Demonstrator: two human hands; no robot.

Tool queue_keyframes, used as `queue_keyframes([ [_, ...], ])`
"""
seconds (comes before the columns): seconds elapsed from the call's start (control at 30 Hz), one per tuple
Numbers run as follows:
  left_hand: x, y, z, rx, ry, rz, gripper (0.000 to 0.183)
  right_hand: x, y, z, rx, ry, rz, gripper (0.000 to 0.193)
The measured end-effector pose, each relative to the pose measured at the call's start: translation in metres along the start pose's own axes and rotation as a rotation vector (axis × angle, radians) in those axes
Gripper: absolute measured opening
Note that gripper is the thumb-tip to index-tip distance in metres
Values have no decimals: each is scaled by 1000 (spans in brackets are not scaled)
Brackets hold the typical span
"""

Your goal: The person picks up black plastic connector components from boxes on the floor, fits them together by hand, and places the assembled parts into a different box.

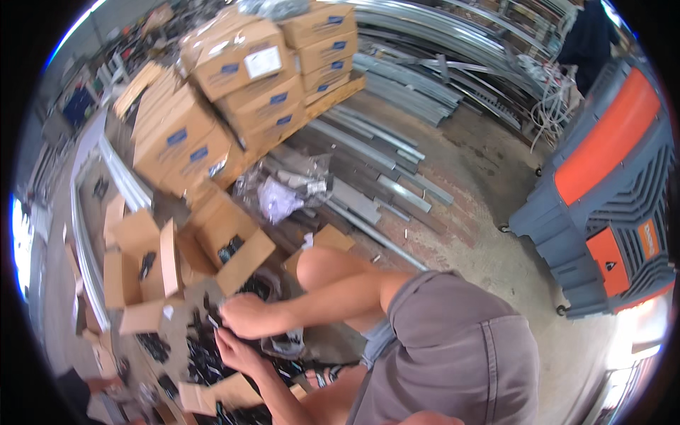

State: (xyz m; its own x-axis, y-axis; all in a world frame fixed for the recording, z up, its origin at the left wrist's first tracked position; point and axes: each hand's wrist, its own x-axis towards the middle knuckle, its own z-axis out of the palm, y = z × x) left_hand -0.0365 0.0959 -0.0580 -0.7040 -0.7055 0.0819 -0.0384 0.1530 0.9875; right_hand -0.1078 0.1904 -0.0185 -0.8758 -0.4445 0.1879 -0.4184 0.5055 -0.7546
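My right hand (248,316) is closed, its fingers curled in front of my bent knee. Just below it, my left hand (237,351) is closed too, with thumb and fingers pinched near the right fingertips. A small dark piece with a light part (213,321) shows between the two hands; its kind is too small to tell. Beneath them, many black parts (202,347) lie heaped on the floor. A clear plastic bag (287,343) with dark contents is partly hidden behind my forearms.
Open cardboard boxes (134,244) with a few black parts stand ahead. Behind them, closed cartons (241,60) are stacked on a wooden pallet (336,95). Metal profiles (382,159) lie on the floor. A grey and orange wheeled machine (602,184) stands right. Another person's hand (106,383) shows lower left.
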Motion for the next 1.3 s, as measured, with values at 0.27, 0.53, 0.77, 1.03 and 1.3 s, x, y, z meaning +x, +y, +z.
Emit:
queue_keyframes([
  [0.27,-19,19,6,-152,-118,-87,49,-4,-6,-53,-31,-229,0,19],
  [0.53,1,21,14,-193,-142,-29,37,24,12,-6,-81,-46,-177,10],
  [0.77,-1,20,1,-66,27,-201,48,24,4,-23,198,-189,-12,14],
  [1.03,-6,10,13,-118,46,-141,49,13,11,-37,155,-131,-4,20],
  [1.3,7,40,7,-70,52,-208,26,31,11,-15,62,-175,-227,33],
])
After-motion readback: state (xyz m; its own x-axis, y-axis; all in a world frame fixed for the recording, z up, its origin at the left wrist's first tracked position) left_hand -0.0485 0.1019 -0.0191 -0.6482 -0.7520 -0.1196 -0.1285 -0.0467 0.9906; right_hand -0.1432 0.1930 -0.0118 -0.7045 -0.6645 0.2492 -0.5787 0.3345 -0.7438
